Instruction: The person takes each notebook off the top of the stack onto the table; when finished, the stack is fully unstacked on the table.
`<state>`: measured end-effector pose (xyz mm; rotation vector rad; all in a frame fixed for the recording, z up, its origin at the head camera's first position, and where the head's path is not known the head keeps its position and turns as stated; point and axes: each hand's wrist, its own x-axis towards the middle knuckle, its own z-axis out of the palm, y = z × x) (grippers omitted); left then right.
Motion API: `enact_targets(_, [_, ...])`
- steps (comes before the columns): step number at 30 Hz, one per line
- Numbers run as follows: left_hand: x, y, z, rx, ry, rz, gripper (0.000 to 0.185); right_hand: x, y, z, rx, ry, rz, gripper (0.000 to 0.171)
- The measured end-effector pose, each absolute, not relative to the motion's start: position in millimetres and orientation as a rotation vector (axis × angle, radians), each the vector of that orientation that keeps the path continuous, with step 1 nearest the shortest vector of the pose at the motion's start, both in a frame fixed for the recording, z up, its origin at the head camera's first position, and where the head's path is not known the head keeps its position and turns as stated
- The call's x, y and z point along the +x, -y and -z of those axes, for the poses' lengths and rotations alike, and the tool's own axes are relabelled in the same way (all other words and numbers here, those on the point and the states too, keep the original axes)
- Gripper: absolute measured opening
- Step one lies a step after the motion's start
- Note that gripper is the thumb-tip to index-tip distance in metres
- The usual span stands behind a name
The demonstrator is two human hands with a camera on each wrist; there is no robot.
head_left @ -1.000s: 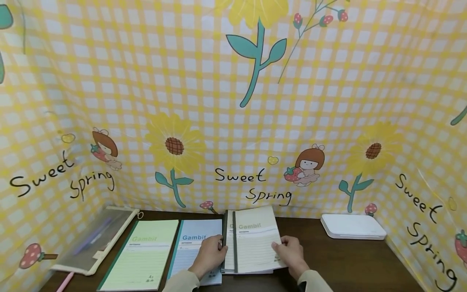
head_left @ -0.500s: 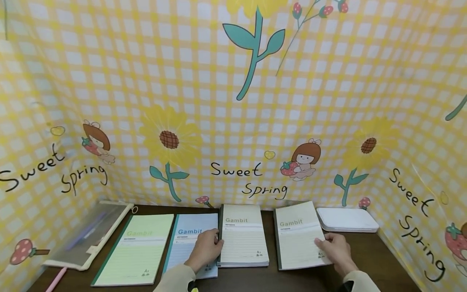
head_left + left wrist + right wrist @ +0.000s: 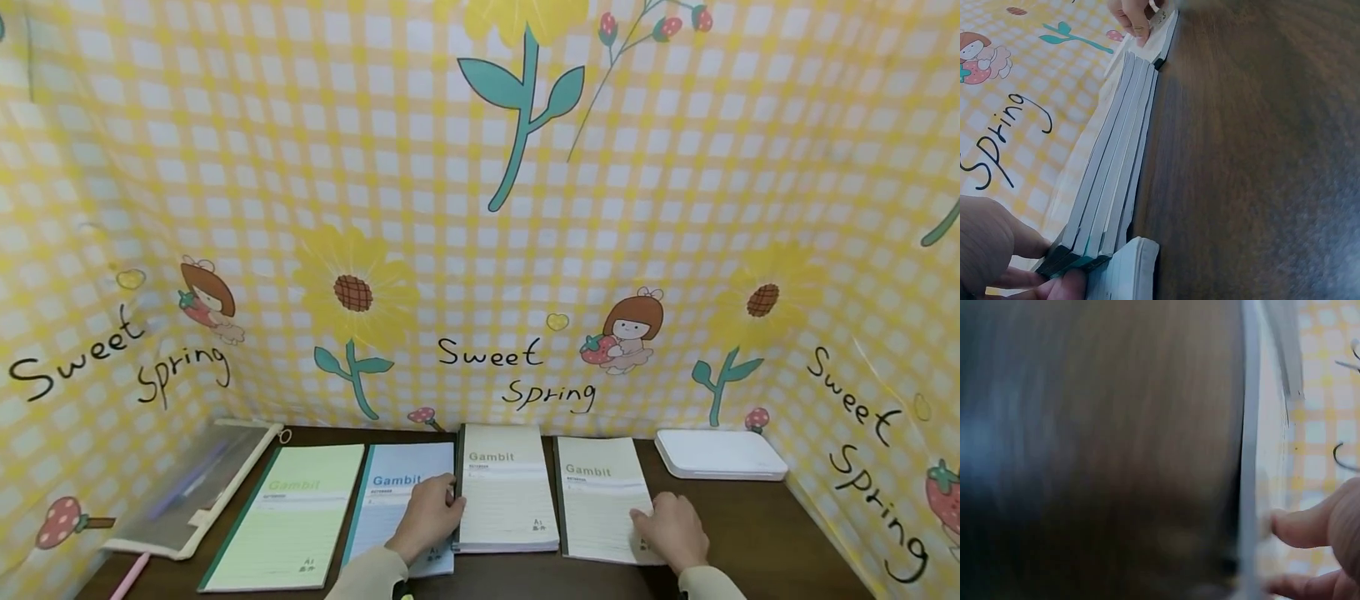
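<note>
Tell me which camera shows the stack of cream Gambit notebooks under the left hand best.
The left wrist view: the stack of cream Gambit notebooks shows its separate grey page blocks side on, so the books can be told apart. The head view shows only the top cover and the left hand at its spine. The right wrist view misses it.

Landmark: notebook stack (image 3: 508, 492). Left of it, blue notebook (image 3: 401, 500) and green notebook (image 3: 288, 517) lie close, no gap. Right of it, thin gap, then single notebook (image 3: 600, 500). Further right, bare table (image 3: 757, 533), white box (image 3: 720, 454) behind. Curtain wall (image 3: 480, 208) blocks behind stack.
</note>
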<state>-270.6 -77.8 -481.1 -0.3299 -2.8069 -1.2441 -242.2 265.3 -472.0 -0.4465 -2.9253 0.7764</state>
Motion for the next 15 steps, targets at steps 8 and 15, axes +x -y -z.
enact_targets(8, [-273.1,78.9,477.9,-0.317,2.828,1.257,0.032,-245.6,-232.2,462.2,-0.126,2.834,-0.750,0.027])
enact_targets(15, [-268.9,77.7,479.4,-0.298,2.825,1.285,0.032,-252.8,-170.5,471.1,0.121,2.891,-1.222,0.034])
